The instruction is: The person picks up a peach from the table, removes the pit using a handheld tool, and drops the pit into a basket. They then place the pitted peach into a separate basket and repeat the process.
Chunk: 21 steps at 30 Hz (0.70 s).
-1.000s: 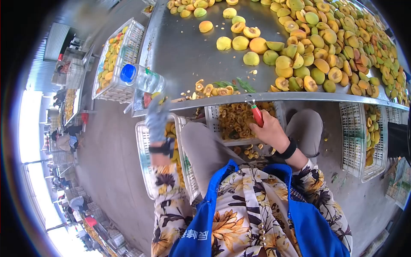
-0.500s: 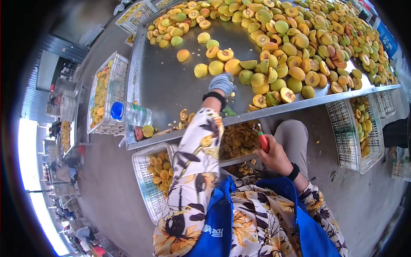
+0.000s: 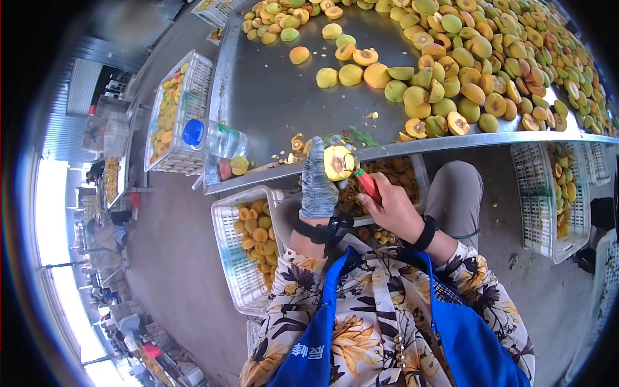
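My left hand (image 3: pixel 317 177), in a grey glove, holds a peach half (image 3: pixel 338 162) with its cut face and stone towards me, over the front edge of the metal table (image 3: pixel 284 84). My bare right hand (image 3: pixel 398 209) is closed round the red handle of a pitting tool (image 3: pixel 369 186). The tool's metal tip meets the right side of the peach half; how deep it sits is hidden. Beneath both hands, a crate (image 3: pixel 420 180) contains pits and scraps.
Many peach halves (image 3: pixel 477 97) cover the table's right and back. A plastic bottle (image 3: pixel 216 137) lies at its left corner. White crates of fruit stand on the floor: one by my left knee (image 3: pixel 225 222), one far left (image 3: pixel 193 97), one at right (image 3: pixel 538 222).
My left hand has come back from the fruit on the table, now with a peach half in it. My right hand has moved slightly left, bringing the tool against the fruit.
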### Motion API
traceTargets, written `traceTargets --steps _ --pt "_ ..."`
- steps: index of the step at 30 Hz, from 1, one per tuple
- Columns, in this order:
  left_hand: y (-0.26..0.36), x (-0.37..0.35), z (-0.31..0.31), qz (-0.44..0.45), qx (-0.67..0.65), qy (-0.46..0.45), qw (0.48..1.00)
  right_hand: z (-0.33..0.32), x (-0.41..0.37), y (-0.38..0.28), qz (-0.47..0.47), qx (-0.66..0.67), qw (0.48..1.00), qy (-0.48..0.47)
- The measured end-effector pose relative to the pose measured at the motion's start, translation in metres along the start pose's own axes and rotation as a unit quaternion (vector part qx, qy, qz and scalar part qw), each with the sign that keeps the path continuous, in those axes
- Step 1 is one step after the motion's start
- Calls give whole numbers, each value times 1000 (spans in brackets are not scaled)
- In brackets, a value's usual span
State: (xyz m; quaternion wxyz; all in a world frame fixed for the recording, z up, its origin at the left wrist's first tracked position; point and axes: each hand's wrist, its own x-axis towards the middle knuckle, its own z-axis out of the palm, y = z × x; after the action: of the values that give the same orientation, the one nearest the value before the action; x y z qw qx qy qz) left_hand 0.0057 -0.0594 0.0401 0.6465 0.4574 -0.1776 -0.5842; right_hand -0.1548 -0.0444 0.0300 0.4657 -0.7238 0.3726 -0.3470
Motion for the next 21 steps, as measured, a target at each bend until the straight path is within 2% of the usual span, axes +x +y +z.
traceTargets --steps 3,5,7,9,10,13,15,16,17,19,21 --pt "-16 -2 1 2 -29 -31 999 0 -6 3 20 -10 1000 -2" --pt "-23 -4 4 38 49 -21 998 1 -10 6 28 -15 999 3" --pt "-26 -7 10 31 35 -34 998 2 -14 8 46 -49 998 11" --pt "-29 -13 15 88 76 -49 992 0 -16 4 76 -41 996 -4" --pt "-32 -13 15 86 74 -48 992 -1 -18 2 102 -31 994 -19" --pt "-37 -8 10 77 63 3 995 2 -23 6 86 -16 995 -37" --pt "-27 0 1 -19 61 -111 992 1 -23 7 81 -31 994 -64" --pt "-19 5 -4 -181 -27 -109 977 1 -23 8 75 -44 992 -91" --pt "-17 9 -4 -181 -29 -106 977 1 -22 8 75 -43 992 -94" --pt "-9 11 -1 -247 59 -106 961 2 -20 13 106 -40 986 -121" --pt "-14 13 -5 -213 72 -86 971 -1 -15 22 112 -22 985 -131"
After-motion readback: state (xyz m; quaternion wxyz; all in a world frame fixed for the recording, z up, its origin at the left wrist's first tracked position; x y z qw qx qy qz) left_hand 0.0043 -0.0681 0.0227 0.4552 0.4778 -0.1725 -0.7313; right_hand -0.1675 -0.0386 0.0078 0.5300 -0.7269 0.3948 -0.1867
